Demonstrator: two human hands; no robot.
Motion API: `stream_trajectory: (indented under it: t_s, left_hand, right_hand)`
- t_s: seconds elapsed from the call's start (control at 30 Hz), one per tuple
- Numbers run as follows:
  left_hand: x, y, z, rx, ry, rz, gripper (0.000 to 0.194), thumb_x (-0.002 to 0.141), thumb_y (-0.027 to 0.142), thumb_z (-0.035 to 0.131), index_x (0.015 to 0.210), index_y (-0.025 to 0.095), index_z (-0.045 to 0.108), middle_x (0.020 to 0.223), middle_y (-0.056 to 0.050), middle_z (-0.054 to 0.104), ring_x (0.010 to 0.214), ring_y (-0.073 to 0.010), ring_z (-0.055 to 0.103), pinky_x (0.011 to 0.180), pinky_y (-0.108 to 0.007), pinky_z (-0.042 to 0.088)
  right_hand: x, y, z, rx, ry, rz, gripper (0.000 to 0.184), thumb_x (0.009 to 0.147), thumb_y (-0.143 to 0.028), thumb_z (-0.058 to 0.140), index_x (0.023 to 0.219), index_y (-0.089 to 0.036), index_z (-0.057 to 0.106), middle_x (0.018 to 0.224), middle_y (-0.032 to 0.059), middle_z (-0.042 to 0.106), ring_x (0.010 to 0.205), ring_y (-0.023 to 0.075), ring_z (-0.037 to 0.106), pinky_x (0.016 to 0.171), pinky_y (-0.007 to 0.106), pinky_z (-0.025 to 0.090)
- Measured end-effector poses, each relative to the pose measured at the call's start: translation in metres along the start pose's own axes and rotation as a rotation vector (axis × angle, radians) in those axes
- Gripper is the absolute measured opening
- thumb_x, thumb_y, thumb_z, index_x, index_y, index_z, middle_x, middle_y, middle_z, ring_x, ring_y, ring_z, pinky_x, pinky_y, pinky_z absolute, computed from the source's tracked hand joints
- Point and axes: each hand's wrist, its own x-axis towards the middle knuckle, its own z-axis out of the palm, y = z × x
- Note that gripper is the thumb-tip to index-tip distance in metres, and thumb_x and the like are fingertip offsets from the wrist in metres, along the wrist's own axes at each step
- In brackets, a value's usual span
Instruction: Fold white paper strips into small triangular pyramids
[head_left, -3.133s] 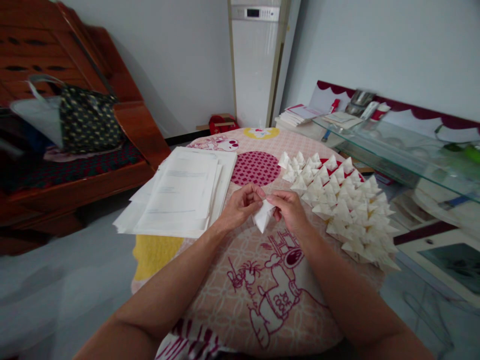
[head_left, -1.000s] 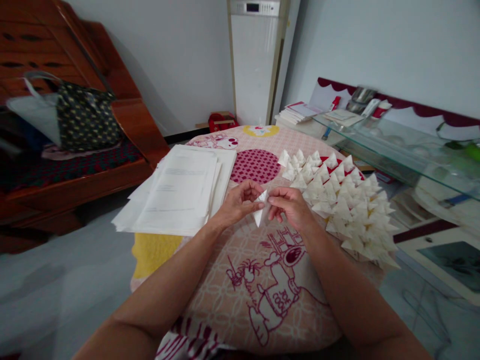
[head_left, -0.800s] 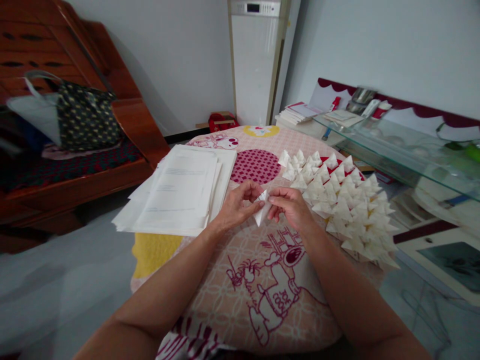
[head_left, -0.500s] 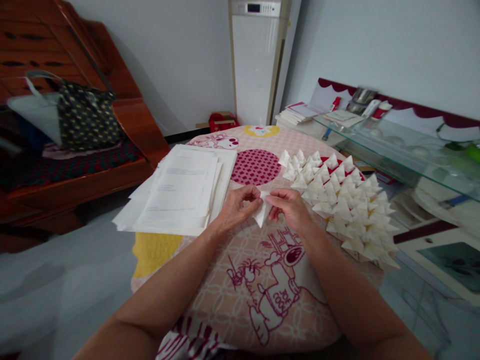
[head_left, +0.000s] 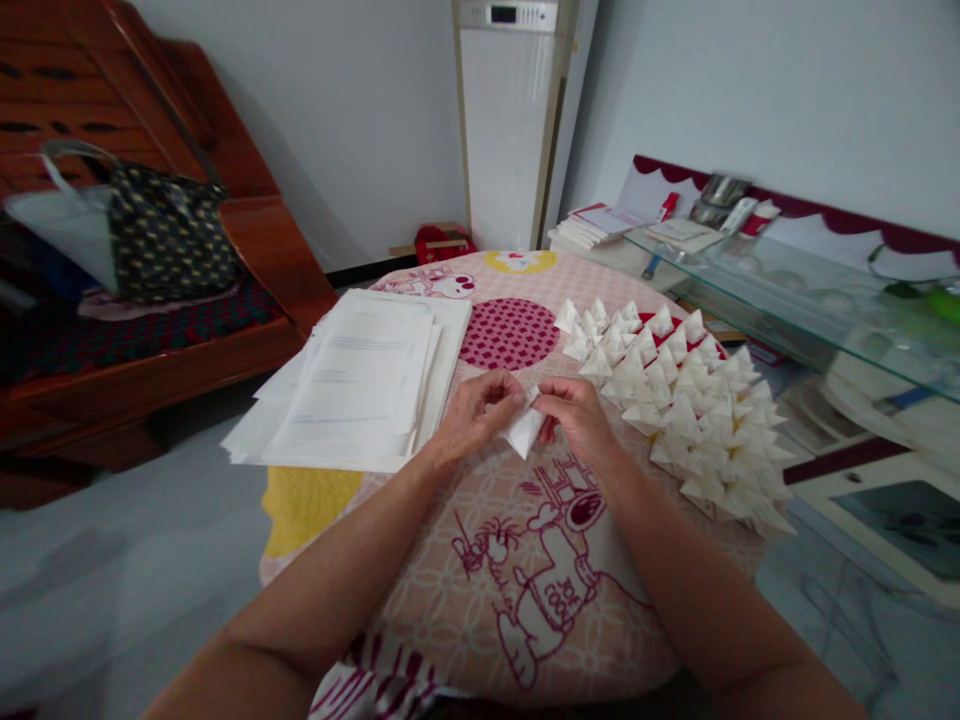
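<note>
Between my two hands is a small piece of folded white paper (head_left: 524, 432), its pointed end toward me, just above the patterned tablecloth. My left hand (head_left: 484, 410) pinches its left side with thumb and fingers. On the opposite side, my right hand (head_left: 576, 408) grips the upper right edge between thumb and forefinger. Many pointed folded paper pieces (head_left: 686, 410) stand in rows close to my right hand. Left of my left hand lies a stack of white paper sheets (head_left: 352, 385), the top ones faintly printed.
The round table wears a pink tablecloth (head_left: 480, 600) with cartoon figures. A glass-topped cabinet (head_left: 810, 310) stands along the right, holding papers and cups. At left is a wooden bench (head_left: 277, 250) with a dotted bag (head_left: 169, 235). A tall white air conditioner (head_left: 502, 130) stands behind.
The folded paper has turned slightly between my fingers and shows a broader face. My hands stay in nearly the same place; the whole view has shifted a little.
</note>
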Motion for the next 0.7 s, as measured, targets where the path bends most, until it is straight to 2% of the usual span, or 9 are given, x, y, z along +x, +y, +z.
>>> stream_trajectory:
  t_s: [0.1,0.2,0.57,0.7]
  left_hand:
    - [0.0008,-0.0033,0.0001,-0.166,-0.025,-0.057,0.017,0.085,0.031,0.066,0.091,0.016,0.06,0.074,0.001,0.059,0.063,-0.01,0.052,0.057,-0.022,0.038]
    - [0.0018,-0.0061,0.0005,-0.233,-0.035,-0.074,0.019,0.082,0.028,0.071,0.092,0.016,0.06,0.075,0.001,0.06,0.063,-0.0095,0.053,0.057,-0.021,0.038]
    - [0.002,-0.0098,-0.0014,-0.229,-0.083,-0.025,0.03,0.087,0.04,0.073,0.096,0.016,0.057,0.07,0.002,0.057,0.059,-0.0091,0.049,0.053,-0.022,0.035]
    - [0.0028,-0.0107,-0.0019,-0.254,-0.104,-0.036,0.033,0.086,0.04,0.075,0.1,0.016,0.056,0.069,0.003,0.056,0.058,-0.0088,0.049,0.053,-0.021,0.034]
  right_hand:
    - [0.0005,-0.0001,0.0004,0.023,0.045,-0.02,0.014,0.066,-0.033,0.068,0.063,-0.02,0.065,0.048,-0.0033,0.059,0.035,0.0097,0.049,0.035,0.021,0.037]
    - [0.0015,0.0014,0.0008,0.033,0.065,-0.027,0.014,0.065,-0.034,0.069,0.065,-0.02,0.066,0.049,-0.0033,0.06,0.035,0.0098,0.048,0.034,0.022,0.037]
    - [0.0017,0.0025,-0.0021,-0.068,0.036,-0.048,0.013,0.064,-0.031,0.072,0.063,-0.022,0.063,0.05,-0.0028,0.058,0.04,0.0112,0.047,0.037,0.024,0.037]
    - [0.0008,0.0007,-0.0031,-0.127,0.004,-0.098,0.017,0.069,-0.033,0.069,0.06,-0.022,0.06,0.05,-0.0032,0.054,0.042,0.0106,0.047,0.039,0.023,0.036]
